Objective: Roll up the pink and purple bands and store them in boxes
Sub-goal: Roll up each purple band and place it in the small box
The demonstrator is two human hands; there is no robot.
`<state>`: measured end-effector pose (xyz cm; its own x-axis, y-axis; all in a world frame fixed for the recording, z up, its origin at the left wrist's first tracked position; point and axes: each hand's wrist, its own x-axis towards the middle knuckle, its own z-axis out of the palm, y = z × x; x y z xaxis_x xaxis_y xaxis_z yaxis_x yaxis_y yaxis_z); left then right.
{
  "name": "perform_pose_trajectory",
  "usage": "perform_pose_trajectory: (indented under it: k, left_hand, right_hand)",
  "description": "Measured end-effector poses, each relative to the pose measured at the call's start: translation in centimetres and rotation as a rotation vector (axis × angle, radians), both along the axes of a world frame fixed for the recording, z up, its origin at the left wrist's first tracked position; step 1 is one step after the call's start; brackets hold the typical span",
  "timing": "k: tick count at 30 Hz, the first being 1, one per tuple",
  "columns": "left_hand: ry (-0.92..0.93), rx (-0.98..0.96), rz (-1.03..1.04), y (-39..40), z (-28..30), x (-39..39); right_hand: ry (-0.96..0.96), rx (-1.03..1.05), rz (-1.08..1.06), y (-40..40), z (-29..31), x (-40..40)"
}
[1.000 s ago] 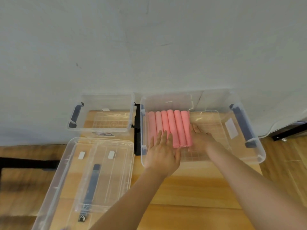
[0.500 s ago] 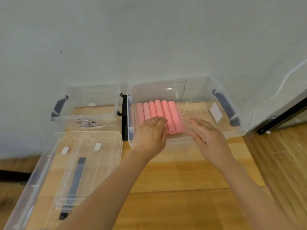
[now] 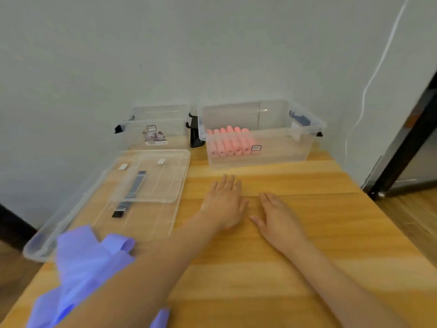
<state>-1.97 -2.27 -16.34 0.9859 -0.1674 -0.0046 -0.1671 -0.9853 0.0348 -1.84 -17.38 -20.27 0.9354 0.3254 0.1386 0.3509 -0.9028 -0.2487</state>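
Several rolled pink bands [image 3: 228, 143] lie side by side in the left half of a clear box [image 3: 283, 147] at the back of the wooden table. A second clear box [image 3: 153, 129] stands to its left with no bands in it. Loose purple bands [image 3: 87, 263] are heaped at the table's near left, partly under my left forearm. My left hand [image 3: 224, 202] hovers over or rests on the bare wood in front of the pink box, fingers straight, holding nothing. My right hand [image 3: 276, 216] lies just to its right, also flat and holding nothing.
Two clear lids [image 3: 151, 178] with dark handles are stacked on the table's left side. A black clip [image 3: 195, 136] sits between the two boxes. A grey wall runs behind. A dark-framed cabinet [image 3: 406, 147] and a white cable [image 3: 373, 76] are on the right.
Both hands have come out of the pink box and drawn back onto the table in front of it. The view has pulled back, bringing the purple bands into sight.
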Motion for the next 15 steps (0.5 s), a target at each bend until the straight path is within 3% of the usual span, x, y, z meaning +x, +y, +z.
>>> perform_pose_trajectory:
  k: [5, 10, 15]
  left_hand:
    - [0.068, -0.073, 0.081, -2.9, -1.7, -9.5]
    - [0.048, -0.141, 0.134, -4.9, -2.9, -15.2]
    - [-0.055, -0.026, 0.129, -4.1, -1.2, -17.4]
  right_hand:
    - [-0.011, -0.002, -0.056, -1.6, -0.1, -9.0]
    - [-0.012, 0.029, -0.043, -2.7, 0.3, -12.9]
    - [-0.012, 0.085, 0.021, -1.8, 0.8, -13.5]
